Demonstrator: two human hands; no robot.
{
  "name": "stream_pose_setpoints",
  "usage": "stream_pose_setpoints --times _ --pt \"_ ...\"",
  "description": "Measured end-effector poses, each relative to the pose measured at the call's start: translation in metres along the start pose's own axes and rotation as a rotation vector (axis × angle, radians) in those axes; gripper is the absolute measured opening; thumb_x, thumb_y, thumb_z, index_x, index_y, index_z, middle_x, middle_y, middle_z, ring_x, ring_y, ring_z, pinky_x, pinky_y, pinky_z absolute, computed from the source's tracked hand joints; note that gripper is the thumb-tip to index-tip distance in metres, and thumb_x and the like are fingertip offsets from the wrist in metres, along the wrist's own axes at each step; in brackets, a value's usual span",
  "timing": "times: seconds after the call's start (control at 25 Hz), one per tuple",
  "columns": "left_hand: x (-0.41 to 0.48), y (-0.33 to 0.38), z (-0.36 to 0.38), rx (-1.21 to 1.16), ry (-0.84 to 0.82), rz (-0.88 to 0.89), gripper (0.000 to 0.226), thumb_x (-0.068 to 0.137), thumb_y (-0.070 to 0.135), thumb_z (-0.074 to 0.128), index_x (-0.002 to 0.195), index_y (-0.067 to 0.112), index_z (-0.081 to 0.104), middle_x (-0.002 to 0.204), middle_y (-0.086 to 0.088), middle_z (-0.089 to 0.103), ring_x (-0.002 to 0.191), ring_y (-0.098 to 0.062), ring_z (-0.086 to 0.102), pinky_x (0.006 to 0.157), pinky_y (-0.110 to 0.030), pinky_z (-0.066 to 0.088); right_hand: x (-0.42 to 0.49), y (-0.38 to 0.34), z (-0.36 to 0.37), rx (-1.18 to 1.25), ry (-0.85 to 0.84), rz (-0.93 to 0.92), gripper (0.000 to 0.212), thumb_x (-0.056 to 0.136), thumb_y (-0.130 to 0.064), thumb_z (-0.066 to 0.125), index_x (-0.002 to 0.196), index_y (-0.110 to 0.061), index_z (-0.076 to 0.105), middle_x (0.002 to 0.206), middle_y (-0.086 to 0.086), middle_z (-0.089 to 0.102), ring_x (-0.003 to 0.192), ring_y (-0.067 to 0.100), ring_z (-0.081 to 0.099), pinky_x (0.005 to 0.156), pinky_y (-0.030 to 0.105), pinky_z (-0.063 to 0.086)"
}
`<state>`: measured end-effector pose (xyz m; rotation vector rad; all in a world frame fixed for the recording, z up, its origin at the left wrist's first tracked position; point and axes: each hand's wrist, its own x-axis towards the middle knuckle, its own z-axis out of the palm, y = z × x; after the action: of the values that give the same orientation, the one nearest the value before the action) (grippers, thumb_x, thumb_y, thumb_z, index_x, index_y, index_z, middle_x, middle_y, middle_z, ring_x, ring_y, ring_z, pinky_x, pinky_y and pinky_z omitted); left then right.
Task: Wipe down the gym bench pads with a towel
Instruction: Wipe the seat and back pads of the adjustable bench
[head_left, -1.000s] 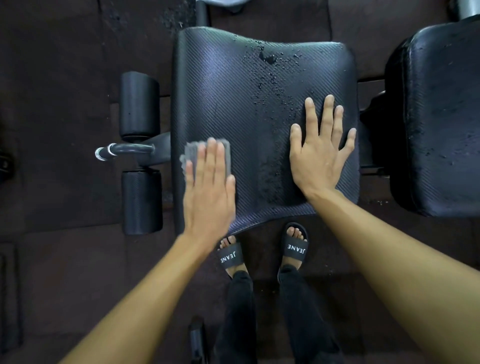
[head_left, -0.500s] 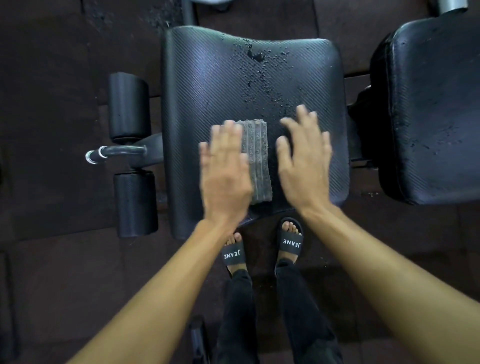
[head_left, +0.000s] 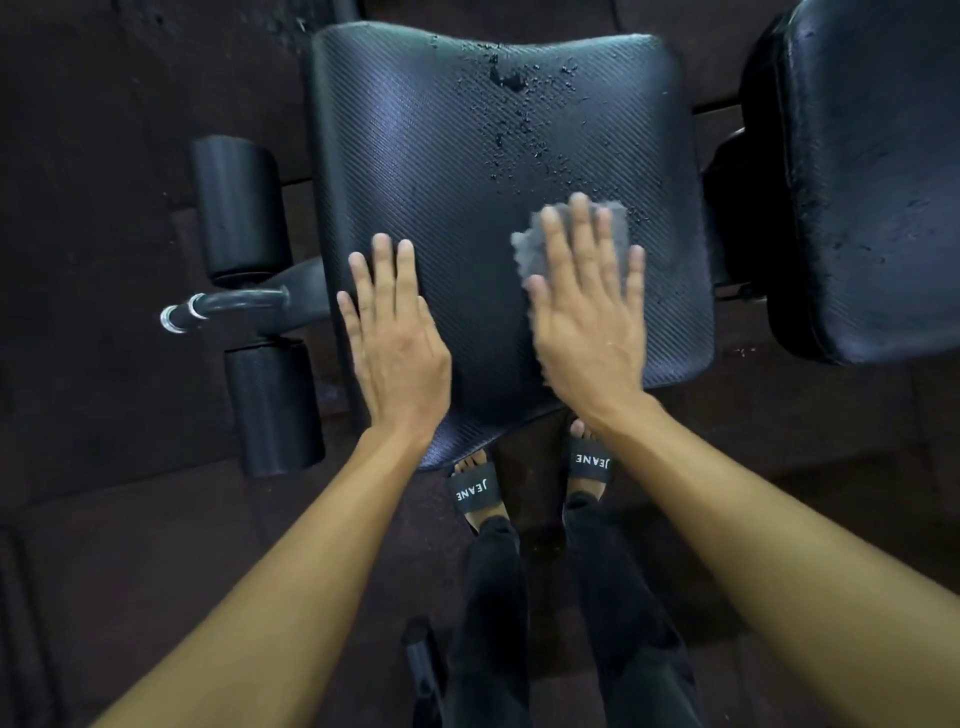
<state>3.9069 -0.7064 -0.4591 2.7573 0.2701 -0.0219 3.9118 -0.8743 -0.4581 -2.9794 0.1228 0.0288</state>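
towel (head_left: 530, 249): grey, crumpled, flat on pad | seat pad (head_left: 415, 156): black, textured, droplets upper right

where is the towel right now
In the head view the grey towel lies on the right half of the seat pad, pressed flat under the right hand, on the near side of the water droplets.

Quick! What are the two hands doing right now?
Left hand: open, flat on the seat pad, holding nothing.
Right hand: open, straight fingers pressing the grey towel onto the pad.
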Motion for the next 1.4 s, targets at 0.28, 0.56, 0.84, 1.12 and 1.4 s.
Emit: stream_pose_setpoints --times 0.28,0.56,0.84,1.12,1.4 --pt "0.001 0.004 0.003 0.047 0.010 0.007 0.053 0.103 0.017 0.025 0.155 0.019 0.021 0.163 0.003 0.016 0.152 -0.021 0.008 0.123 -0.046 0.012 -0.067 -0.009 0.000 0.012 -0.060 -0.101 0.052 0.107 -0.035 0.025 0.157 -0.023 0.019 0.165 0.000 0.014 0.152 0.019 0.011 0.122 0.047 0.012" --pt "0.048 0.027 -0.009 0.021 0.071 0.008 0.048 0.081 0.011 0.045 0.128 0.014 0.052 0.148 -0.004 0.042 0.141 -0.024 0.033 0.116 -0.042 0.023 0.038 -0.017 0.005 0.059 -0.034 -0.203 0.053 0.106 -0.038 0.028 0.157 -0.024 0.021 0.165 -0.004 0.018 0.152 0.015 0.014 0.123 0.046 0.013" --pt "0.079 0.031 0.012 0.127 -0.023 0.035 0.057 0.103 0.033 0.025 0.156 0.016 0.016 0.164 -0.001 0.010 0.152 -0.019 0.004 0.124 -0.047 0.006 0.028 0.056 -0.013 0.040 -0.019 0.193 0.056 0.106 -0.039 0.026 0.158 -0.024 0.012 0.166 0.003 0.010 0.153 0.023 0.007 0.122 0.046 0.016" --pt "0.080 0.029 0.012 0.158 0.010 0.026 0.054 0.104 0.029 0.027 0.156 0.015 0.019 0.164 -0.001 0.014 0.152 -0.018 0.007 0.124 -0.043 0.008 0.034 0.007 -0.001 0.006 -0.040 -0.307 0.052 0.107 -0.035 0.030 0.157 -0.024 0.022 0.165 -0.001 0.017 0.152 0.021 0.014 0.120 0.045 0.020" --pt "0.080 0.032 0.010 0.167 -0.004 0.018 0.054 0.104 0.030 0.026 0.156 0.015 0.019 0.164 0.001 0.014 0.152 -0.017 0.006 0.124 -0.044 0.010 0.161 0.021 -0.001 0.077 -0.041 -0.248 0.050 0.106 -0.038 0.028 0.155 -0.032 0.025 0.164 -0.004 0.020 0.152 0.019 0.013 0.122 0.045 0.014"
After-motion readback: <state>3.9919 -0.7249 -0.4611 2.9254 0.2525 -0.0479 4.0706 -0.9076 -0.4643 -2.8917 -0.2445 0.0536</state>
